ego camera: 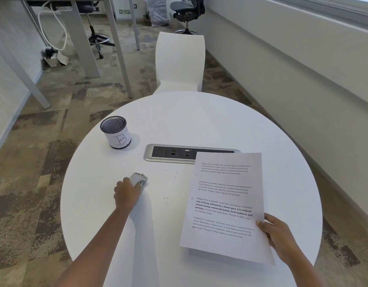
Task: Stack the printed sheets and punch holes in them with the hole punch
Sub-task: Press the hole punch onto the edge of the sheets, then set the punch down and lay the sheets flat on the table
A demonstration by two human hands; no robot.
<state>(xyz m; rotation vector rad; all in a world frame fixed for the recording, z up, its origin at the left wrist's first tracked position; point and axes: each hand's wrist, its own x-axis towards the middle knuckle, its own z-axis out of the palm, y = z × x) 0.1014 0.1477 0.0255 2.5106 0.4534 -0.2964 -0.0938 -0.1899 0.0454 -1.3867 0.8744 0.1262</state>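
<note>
Head view looks down on a round white table (199, 121). The left hand (125, 193) curls over the hole punch (140, 179), which sits left of centre with its long axis running away from the person and its metal end pointing toward the socket panel (168, 153). The right hand (280, 239) pinches the printed sheets (224, 204) at their near right corner, thumb on top. They run lengthwise away from the person, text upright, the far edge over the panel and the near edge lifted off the table. Paper dots (165, 198) lie between punch and sheets. A mesh cup (115, 132) stands at far left, its mouth showing only dark mesh.
</note>
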